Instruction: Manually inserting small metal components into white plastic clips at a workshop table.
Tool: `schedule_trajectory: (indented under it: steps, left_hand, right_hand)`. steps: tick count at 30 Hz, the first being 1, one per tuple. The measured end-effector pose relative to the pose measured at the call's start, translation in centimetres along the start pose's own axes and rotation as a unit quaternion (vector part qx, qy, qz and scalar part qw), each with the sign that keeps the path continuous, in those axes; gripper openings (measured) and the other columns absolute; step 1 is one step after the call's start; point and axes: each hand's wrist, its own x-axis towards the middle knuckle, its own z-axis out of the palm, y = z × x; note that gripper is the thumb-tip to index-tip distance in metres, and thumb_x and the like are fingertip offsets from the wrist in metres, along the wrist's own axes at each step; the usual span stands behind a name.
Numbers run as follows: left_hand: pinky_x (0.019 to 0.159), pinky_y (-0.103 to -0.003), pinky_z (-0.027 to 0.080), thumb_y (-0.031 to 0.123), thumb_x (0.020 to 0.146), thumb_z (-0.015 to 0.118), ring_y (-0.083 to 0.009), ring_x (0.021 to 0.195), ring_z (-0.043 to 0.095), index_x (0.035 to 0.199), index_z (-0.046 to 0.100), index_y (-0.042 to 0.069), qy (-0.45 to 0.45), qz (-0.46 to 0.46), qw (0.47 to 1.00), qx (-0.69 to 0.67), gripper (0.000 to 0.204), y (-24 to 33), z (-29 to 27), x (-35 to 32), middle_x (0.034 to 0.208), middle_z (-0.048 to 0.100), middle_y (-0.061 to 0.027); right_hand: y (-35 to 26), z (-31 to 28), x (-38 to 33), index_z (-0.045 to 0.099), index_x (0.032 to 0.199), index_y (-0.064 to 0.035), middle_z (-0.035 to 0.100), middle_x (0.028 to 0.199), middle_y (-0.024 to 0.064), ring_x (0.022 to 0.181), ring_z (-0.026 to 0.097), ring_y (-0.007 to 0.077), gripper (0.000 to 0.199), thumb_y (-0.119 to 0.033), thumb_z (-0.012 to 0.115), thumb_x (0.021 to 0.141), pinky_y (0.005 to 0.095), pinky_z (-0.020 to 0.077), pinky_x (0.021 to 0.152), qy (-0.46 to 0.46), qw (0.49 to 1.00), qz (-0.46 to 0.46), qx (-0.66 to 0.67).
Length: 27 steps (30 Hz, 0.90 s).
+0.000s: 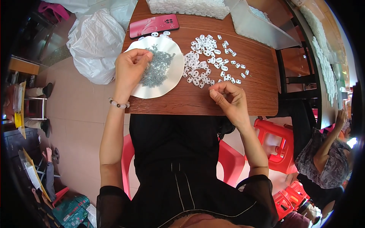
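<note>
The left hand (131, 68) hovers over the white plate (173, 76), fingertips pinched on a small grey screw from the heap of screws (157, 68). The right hand (230, 98), at the near edge of the desk (251, 95), has its fingers curled together, pinching something too small to make out. Many loose white plastic pieces (209, 60) lie scattered beside the plate; judging by both piles, much remains undone.
</note>
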Motion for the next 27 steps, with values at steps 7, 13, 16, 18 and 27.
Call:
schedule_trajectory:
  steps: [7, 13, 16, 18, 27]
  left_hand:
    - [0.058, -0.017, 0.045, 0.018, 0.091, 0.065, -0.0043, 0.065, 0.056, 0.099, 0.068, 0.000, -0.048, -0.136, 0.944, -0.296, 0.021, 1.2, -0.5, -1.8, 0.086, 0.070, -0.0073]
    - [0.062, -0.018, 0.046, 0.019, 0.090, 0.065, -0.0043, 0.067, 0.056, 0.099, 0.068, 0.002, -0.068, -0.158, 0.919, -0.356, 0.020, 2.6, 0.0, -3.6, 0.086, 0.069, -0.0052]
    - [0.062, -0.018, 0.045, 0.019, 0.089, 0.067, -0.0041, 0.068, 0.055, 0.097, 0.069, 0.002, -0.050, -0.153, 0.924, -0.347, 0.020, 3.0, 0.4, -4.1, 0.083, 0.068, -0.0035]
    - [0.060, -0.018, 0.043, 0.020, 0.089, 0.068, -0.0038, 0.067, 0.054, 0.095, 0.069, 0.001, -0.040, -0.112, 0.943, -0.311, 0.020, 3.1, 0.5, -4.2, 0.080, 0.067, -0.0024]
    - [0.057, -0.019, 0.041, 0.021, 0.091, 0.065, -0.0031, 0.063, 0.051, 0.088, 0.067, 0.000, -0.024, -0.070, 0.966, -0.246, 0.021, 2.5, 1.0, -4.2, 0.071, 0.061, 0.0021]
  right_hand:
    - [-1.4, 1.9, 2.9, 0.066, 0.093, -0.0013, 0.061, 0.075, -0.0045, 0.067, 0.049, 0.0012, 0.011, -0.010, 0.065, 0.088, 0.0179, 0.0383, 0.059, -0.012, 0.998, -0.040, -0.045]
    - [-3.1, 5.5, 6.0, 0.067, 0.095, -0.0004, 0.064, 0.079, -0.0012, 0.071, 0.054, 0.0042, 0.011, -0.008, 0.063, 0.088, 0.0208, 0.0435, 0.065, -0.049, 0.981, -0.161, -0.095]
    - [-3.5, 7.0, 6.8, 0.067, 0.093, -0.0001, 0.065, 0.078, 0.0015, 0.068, 0.054, 0.0054, 0.010, -0.008, 0.066, 0.086, 0.0211, 0.0437, 0.062, -0.056, 0.974, -0.189, -0.115]
    - [-3.6, 7.6, 7.1, 0.067, 0.089, 0.0002, 0.065, 0.077, 0.0028, 0.066, 0.054, 0.0060, 0.011, -0.010, 0.067, 0.085, 0.0228, 0.0444, 0.060, -0.059, 0.971, -0.190, -0.130]
    - [-3.2, 8.8, 8.0, 0.064, 0.077, -0.0009, 0.062, 0.069, 0.0125, 0.065, 0.058, 0.0267, 0.008, -0.009, 0.067, 0.078, 0.0364, 0.0448, 0.056, -0.034, 0.946, -0.272, -0.174]
